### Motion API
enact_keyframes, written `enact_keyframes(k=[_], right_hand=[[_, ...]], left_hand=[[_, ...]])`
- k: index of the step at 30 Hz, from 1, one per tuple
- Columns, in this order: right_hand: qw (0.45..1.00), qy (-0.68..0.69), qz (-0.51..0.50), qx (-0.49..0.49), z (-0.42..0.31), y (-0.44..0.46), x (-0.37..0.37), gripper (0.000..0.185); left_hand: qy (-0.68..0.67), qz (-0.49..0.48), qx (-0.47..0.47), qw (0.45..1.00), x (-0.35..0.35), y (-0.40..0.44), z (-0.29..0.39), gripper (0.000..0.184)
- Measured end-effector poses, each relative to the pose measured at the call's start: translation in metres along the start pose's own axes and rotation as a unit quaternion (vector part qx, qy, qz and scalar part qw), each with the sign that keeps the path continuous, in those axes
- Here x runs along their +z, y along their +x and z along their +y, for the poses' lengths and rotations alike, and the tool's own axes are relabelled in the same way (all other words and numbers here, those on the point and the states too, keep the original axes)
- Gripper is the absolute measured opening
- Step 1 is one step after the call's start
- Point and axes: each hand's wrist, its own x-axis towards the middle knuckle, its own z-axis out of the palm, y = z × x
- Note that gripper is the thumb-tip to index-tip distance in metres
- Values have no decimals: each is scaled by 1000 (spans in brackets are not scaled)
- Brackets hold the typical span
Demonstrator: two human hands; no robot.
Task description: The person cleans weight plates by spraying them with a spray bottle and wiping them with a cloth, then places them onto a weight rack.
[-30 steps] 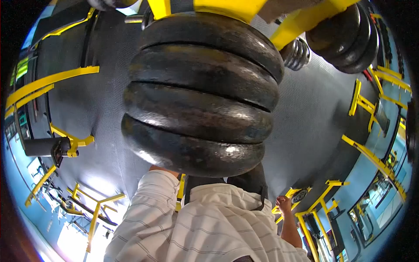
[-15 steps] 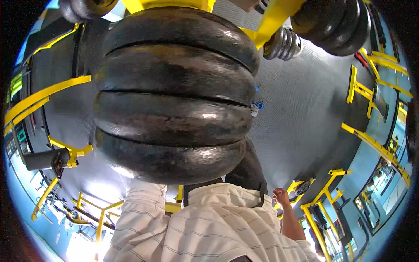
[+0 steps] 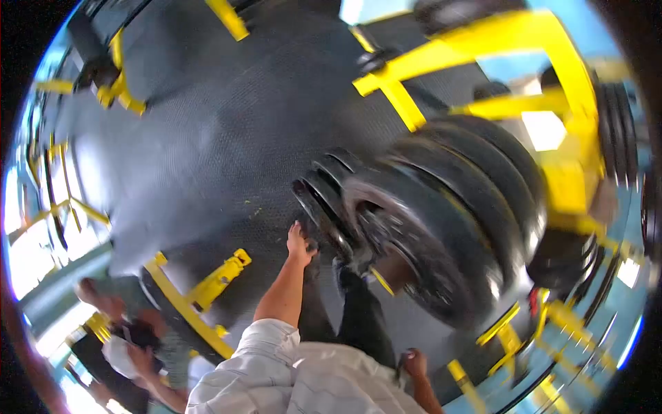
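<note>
Large black weight plates (image 3: 441,214) hang side by side on a yellow rack, right of centre. Smaller black plates (image 3: 327,196) are on their left. My left hand (image 3: 299,245) reaches forward from the white sleeve, just left of the smaller plates, its fingers partly bent; blur hides whether it touches or holds anything. Low in the view, right of my dark trouser leg, is my right hand (image 3: 415,362), its fingers curled, with nothing clear in them.
The yellow rack frame (image 3: 517,41) rises at the upper right. A yellow bar structure (image 3: 189,303) stands on the dark floor (image 3: 200,145) at the lower left. Another person (image 3: 131,338) is at the lower left edge. More yellow machines line the right side.
The view has swung left, and the large plates now appear farther right, with their front face showing. My left hand has come into sight. My right hand appears lower. Another person has entered the view.
</note>
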Motion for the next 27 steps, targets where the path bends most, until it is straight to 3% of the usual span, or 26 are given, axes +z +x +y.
enact_keyframes(k=[1, 2, 3, 4, 5, 6, 7, 8, 9, 10, 11, 13, 19, 21, 27], right_hand=[[995, -27, 11, -97, -2, 26, 8, 41], [950, -114, 118, -265, -41, 28, 2, 40], [920, -167, 100, -339, -105, 26, -12, 39], [878, -187, 136, -418, -138, 36, -2, 42], [847, -192, 152, -471, -183, 41, 1, 43], [814, -195, 164, -523, -229, 48, 4, 45], [780, -221, 195, -553, -262, 63, 13, 46], [745, -244, 228, -578, -293, 72, 27, 48], [732, -248, 253, -582, -322, 85, 38, 49], [719, -250, 278, -587, -345, 97, 46, 50], [721, -259, 273, -582, -362, 113, 52, 50], [696, -266, 315, -588, -377, 136, 65, 51], [636, -242, 357, -640, -373, 169, 68, 48], [639, -239, 358, -637, -374, 169, 66, 46], [618, -279, 379, -630, -378, 172, 54, 47]], left_hand=[[-69, 12, -52, 996, 2, 7, -1, 93], [-135, 21, -107, 985, 6, 14, -6, 99], [-167, 22, -113, 979, 14, 18, -6, 99], [-230, -41, -116, 965, 22, 20, 0, 97], [-289, -102, -117, 945, 26, 31, -3, 95], [-266, -98, -50, 958, 29, 63, -25, 90], [-283, -95, -60, 952, 29, 100, -52, 90], [-320, -167, -43, 932, 25, 135, -77, 88], [-356, -233, -24, 905, 26, 157, -100, 86], [-270, -165, 78, 945, 30, 128, -84, 83], [-275, -164, 67, 945, 37, 136, -91, 83], [-322, -141, 148, 924, 41, 140, -99, 85], [-330, -103, 154, 926, 47, 136, -98, 83], [-263, -64, 129, 954, 45, 126, -84, 80], [-229, 30, 109, 967, 55, 111, -84, 73]])
